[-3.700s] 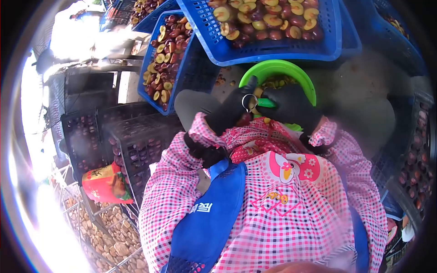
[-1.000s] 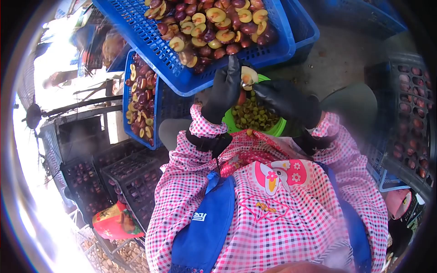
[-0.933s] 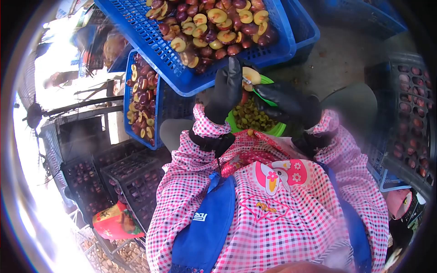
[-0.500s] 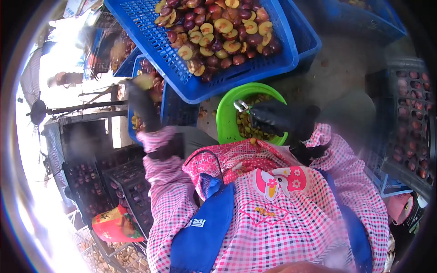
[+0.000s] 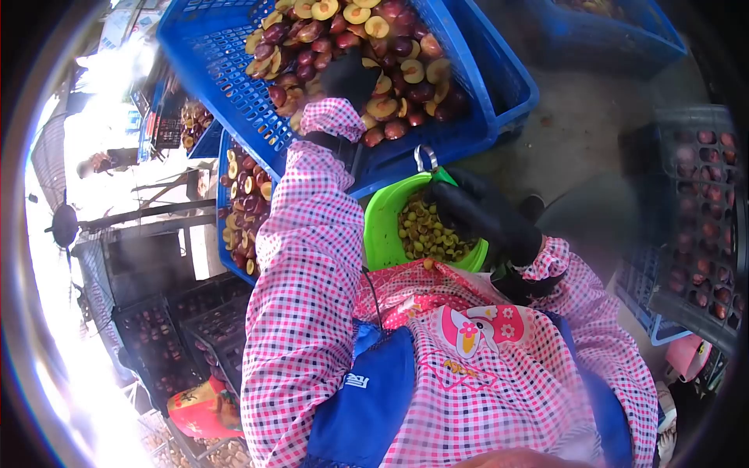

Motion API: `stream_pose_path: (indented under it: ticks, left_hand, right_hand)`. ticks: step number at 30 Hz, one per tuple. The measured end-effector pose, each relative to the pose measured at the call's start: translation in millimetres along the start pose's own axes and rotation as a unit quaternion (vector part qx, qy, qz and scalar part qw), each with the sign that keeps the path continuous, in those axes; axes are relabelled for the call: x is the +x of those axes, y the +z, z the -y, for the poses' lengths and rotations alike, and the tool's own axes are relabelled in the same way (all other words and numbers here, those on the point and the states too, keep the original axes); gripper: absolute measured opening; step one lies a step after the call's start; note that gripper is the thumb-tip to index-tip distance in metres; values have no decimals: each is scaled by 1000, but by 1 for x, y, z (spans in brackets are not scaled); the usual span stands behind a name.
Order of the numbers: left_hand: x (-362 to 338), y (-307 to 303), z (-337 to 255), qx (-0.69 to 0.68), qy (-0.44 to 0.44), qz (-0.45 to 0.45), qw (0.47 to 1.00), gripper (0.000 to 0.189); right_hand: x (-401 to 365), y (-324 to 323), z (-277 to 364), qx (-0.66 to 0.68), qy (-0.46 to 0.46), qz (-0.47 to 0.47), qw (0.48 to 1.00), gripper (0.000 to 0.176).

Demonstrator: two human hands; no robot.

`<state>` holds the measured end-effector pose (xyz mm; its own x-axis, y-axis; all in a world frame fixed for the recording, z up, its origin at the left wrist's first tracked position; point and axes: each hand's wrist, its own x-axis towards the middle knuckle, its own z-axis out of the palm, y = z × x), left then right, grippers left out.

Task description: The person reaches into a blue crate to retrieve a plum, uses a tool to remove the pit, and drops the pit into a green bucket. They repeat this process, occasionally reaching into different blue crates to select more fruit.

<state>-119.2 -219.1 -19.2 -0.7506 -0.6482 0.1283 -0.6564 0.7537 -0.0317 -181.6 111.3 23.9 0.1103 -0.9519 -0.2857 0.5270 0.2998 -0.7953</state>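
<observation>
My left hand [image 5: 349, 80], in a black glove, is down among the halved plums [image 5: 382, 108] in the large blue crate [image 5: 273, 148]; its fingers are hard to make out against the dark fruit. My right hand [image 5: 476, 207], also black-gloved, has its fingers closed round a green-handled tool with a curved metal end [image 5: 425, 159]. It is over the right side of a green basin [image 5: 378, 226], which holds small pits and scraps [image 5: 431, 228]. The basin stands between my lap and the crate.
A second blue crate of cut plums [image 5: 248, 207] is at the left. Dark crates [image 5: 152, 343] stand lower left, beside a red and yellow bag [image 5: 204, 409]. Black trays of whole plums [image 5: 706, 218] are at the right; another blue crate [image 5: 624, 35] is at the upper right.
My left hand has swung from over the left crate into the large crate's plums. My right hand has stayed at the basin, and the metal tool end now points upward.
</observation>
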Motion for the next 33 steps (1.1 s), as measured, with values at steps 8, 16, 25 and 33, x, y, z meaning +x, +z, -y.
stream_pose_path:
  ticks: [8, 16, 25, 33]
  left_hand:
    - [-109, -73, -68, -624, -137, 99, 763, 34]
    - [-171, -70, -94, -827, -174, 76, 529, 35]
    - [-183, -72, -108, -556, -34, -58, 829, 43]
    - [-169, -65, -104, -775, -157, 79, 608, 68]
  right_hand:
    - [22, 1, -17, -160, -175, -203, 950, 29]
    - [27, 5, -34, -356, -253, -212, 874, 32]
    - [27, 7, -36, -406, -251, -200, 856, 36]
    - [13, 3, -16, -106, 13, 12, 994, 43]
